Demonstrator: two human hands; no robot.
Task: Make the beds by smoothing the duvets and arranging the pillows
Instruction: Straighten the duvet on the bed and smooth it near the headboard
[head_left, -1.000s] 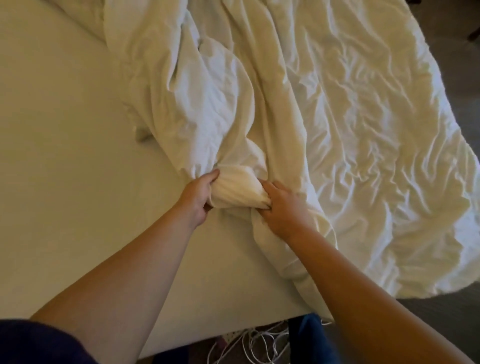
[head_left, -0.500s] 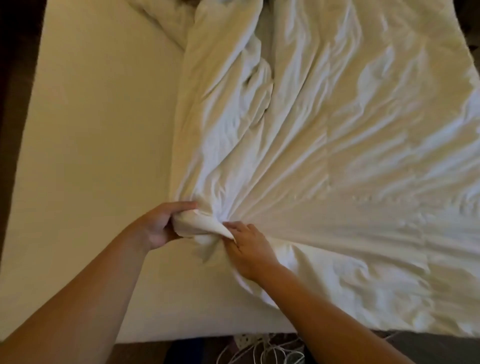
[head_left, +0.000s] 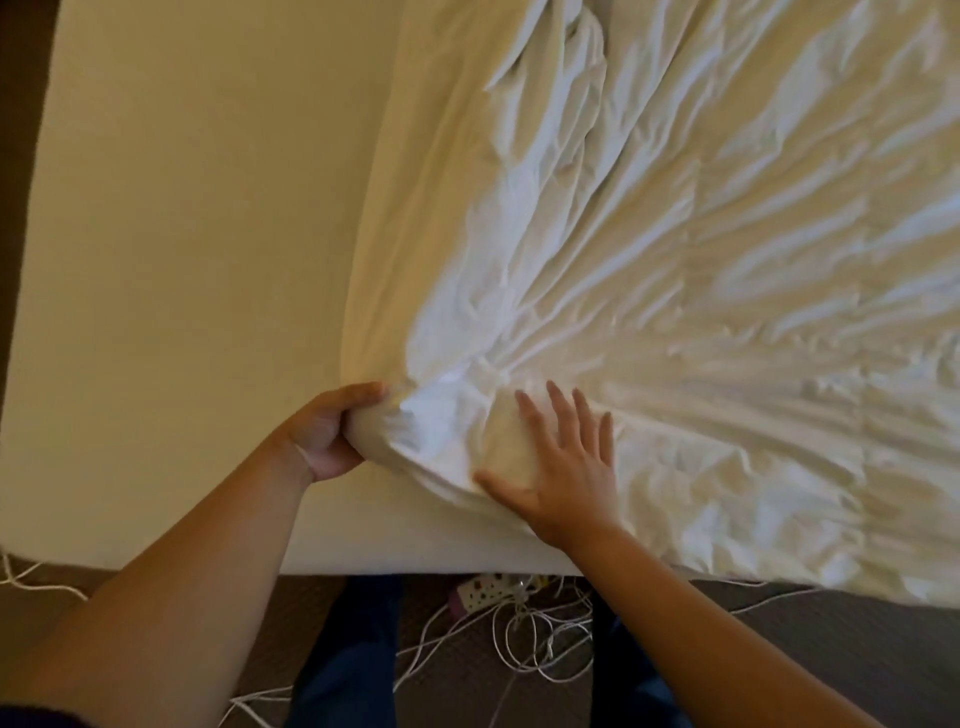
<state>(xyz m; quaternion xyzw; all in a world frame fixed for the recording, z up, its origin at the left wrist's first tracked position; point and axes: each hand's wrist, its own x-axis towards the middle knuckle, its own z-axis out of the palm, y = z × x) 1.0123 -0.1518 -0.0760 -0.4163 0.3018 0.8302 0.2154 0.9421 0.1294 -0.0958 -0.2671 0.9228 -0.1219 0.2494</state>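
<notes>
A white, wrinkled duvet (head_left: 701, 291) covers the right part of the bed and hangs over its near edge at the right. The cream fitted sheet (head_left: 197, 234) lies bare on the left. My left hand (head_left: 327, 436) is shut on a bunched corner of the duvet near the bed's front edge. Creases fan out from that corner. My right hand (head_left: 566, 462) lies flat on the duvet just right of the bunch, fingers spread, holding nothing. No pillow is in view.
Below the bed's near edge, a white power strip (head_left: 485, 592) and tangled white cables (head_left: 540, 644) lie on the dark carpet. My legs in dark blue trousers (head_left: 348, 660) stand against the bed. Dark floor borders the bed's left side.
My right hand let go of the bunched corner and spread flat on the duvet. My left hand kept its grip and drew the corner left and nearer the bed's front edge.
</notes>
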